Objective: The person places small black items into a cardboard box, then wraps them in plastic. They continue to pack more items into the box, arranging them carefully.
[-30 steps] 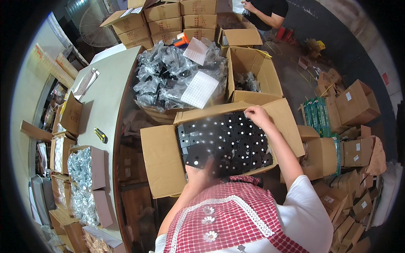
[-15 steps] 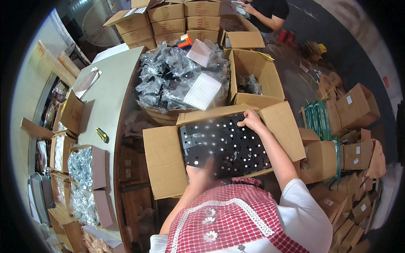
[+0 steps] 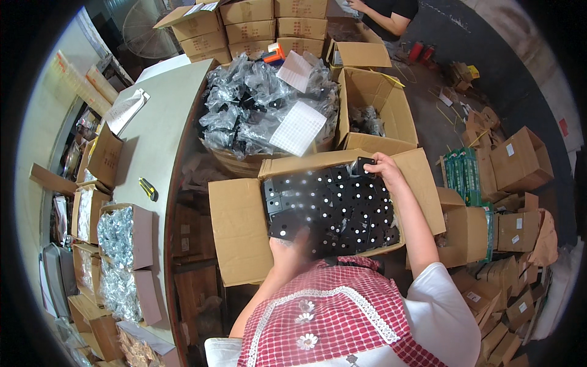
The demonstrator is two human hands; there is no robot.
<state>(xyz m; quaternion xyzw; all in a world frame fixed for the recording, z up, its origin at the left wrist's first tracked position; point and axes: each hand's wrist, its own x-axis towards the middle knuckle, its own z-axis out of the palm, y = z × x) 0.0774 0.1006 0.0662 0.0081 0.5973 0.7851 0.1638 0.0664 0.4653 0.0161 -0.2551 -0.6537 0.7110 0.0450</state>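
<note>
The right hand (image 3: 382, 166) has its fingers clamped on a small black part (image 3: 361, 166) at the one o'clock corner of the open cardboard box (image 3: 238, 226) packed with black parts, while the left hand (image 3: 290, 248) grips another black part (image 3: 286, 225) at seven o'clock.

Box: we see an open cardboard carton (image 3: 244, 232) at the picture's centre, its flaps folded out flat at nine, twelve and three o'clock.
Contents: small black parts (image 3: 333, 208) with pale dots fill it in close rows, lying flat, level with the rim.
Far corner: at one o'clock in the box, our right hand (image 3: 380, 166) grips one black piece (image 3: 361, 166), raised slightly above the rows.
Near edge: at seven o'clock, our left hand (image 3: 292, 248) touches another black piece (image 3: 286, 227), blurred.
</note>
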